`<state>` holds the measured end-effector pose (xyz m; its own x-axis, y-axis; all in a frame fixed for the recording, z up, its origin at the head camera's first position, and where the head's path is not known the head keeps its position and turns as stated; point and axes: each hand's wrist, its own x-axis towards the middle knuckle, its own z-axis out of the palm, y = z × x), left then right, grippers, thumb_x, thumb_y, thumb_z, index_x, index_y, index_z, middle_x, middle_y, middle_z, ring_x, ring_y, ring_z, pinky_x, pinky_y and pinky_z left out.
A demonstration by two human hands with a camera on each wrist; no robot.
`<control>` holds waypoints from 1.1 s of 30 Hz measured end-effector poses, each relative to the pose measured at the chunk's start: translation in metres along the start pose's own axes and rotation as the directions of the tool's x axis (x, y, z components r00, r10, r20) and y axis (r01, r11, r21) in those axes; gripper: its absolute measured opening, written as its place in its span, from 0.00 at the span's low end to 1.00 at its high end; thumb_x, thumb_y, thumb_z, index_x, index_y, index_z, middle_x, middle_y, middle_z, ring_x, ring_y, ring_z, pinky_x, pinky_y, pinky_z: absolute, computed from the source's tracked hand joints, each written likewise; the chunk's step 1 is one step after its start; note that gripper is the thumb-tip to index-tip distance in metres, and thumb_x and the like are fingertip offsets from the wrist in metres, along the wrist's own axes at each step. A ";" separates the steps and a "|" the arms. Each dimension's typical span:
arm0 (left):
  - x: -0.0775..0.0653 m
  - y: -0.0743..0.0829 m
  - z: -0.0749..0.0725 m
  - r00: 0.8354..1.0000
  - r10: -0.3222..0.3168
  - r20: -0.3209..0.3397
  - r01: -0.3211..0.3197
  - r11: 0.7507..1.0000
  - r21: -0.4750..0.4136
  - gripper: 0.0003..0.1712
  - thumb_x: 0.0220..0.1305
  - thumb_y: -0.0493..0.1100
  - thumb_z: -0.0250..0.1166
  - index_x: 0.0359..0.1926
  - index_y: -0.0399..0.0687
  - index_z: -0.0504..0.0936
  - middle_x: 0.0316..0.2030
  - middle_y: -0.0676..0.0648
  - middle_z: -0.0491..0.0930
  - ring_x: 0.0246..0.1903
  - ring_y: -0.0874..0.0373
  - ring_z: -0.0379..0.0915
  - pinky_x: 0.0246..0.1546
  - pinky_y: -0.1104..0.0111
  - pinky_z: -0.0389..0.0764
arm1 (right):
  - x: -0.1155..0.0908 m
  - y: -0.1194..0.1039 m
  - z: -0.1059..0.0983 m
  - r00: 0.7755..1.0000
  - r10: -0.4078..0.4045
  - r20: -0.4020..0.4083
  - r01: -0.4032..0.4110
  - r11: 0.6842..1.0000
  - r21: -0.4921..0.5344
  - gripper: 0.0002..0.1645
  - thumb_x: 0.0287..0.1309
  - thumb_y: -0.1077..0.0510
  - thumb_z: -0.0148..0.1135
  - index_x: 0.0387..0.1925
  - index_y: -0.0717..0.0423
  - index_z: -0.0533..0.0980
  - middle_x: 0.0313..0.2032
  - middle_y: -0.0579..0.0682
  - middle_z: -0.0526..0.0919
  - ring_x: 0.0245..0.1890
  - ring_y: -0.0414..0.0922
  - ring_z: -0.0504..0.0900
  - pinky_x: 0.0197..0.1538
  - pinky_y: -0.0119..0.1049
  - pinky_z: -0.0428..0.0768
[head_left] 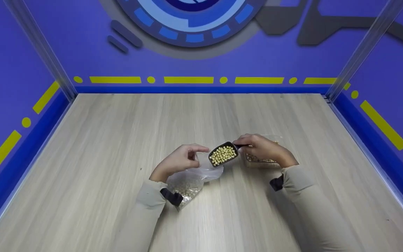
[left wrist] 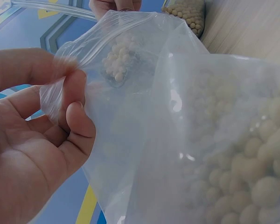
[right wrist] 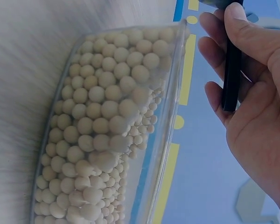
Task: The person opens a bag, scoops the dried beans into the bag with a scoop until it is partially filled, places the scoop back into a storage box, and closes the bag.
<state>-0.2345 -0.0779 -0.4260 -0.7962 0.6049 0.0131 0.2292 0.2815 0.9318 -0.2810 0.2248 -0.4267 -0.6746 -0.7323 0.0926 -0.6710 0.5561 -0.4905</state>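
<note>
My left hand [head_left: 177, 161] pinches the edge of a clear zip bag [left wrist: 116, 154] between thumb and fingers, holding its mouth up. Round pale beans [left wrist: 266, 186] fill the lower part of the bag, which lies on the table under my left wrist. With my right hand [head_left: 262, 147] I grip the black handle [right wrist: 232, 70] of a small scoop, thumb along it. The scoop's bowl is heaped with yellowish beans [head_left: 223, 155] and is held level at the bag's mouth, close to my left fingertips. In the left wrist view the scooped beans show through the plastic.
Under my right forearm and hand stands a clear box [right wrist: 165, 140] with a sloping heap of the same beans [right wrist: 98, 112], partly hidden in the head view. The wooden table [head_left: 117, 122] is bounded by blue-purple panels [head_left: 201, 66] at the back and sides.
</note>
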 end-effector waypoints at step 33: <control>0.009 -0.024 0.001 0.999 0.033 -0.001 -0.033 0.999 -0.011 0.32 0.48 0.24 0.55 0.59 0.34 0.75 0.52 0.31 0.75 0.25 0.62 0.60 0.25 0.77 0.64 | 0.003 -0.005 -0.003 0.999 -0.033 0.008 0.034 0.998 -0.051 0.18 0.59 0.68 0.58 0.52 0.64 0.79 0.47 0.59 0.84 0.49 0.54 0.81 0.54 0.47 0.77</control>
<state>-0.2465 -0.0790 -0.4490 -0.7888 0.6131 0.0445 0.2492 0.2528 0.9349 -0.2810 0.2213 -0.4211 -0.6495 -0.7535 0.1018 -0.7081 0.5506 -0.4421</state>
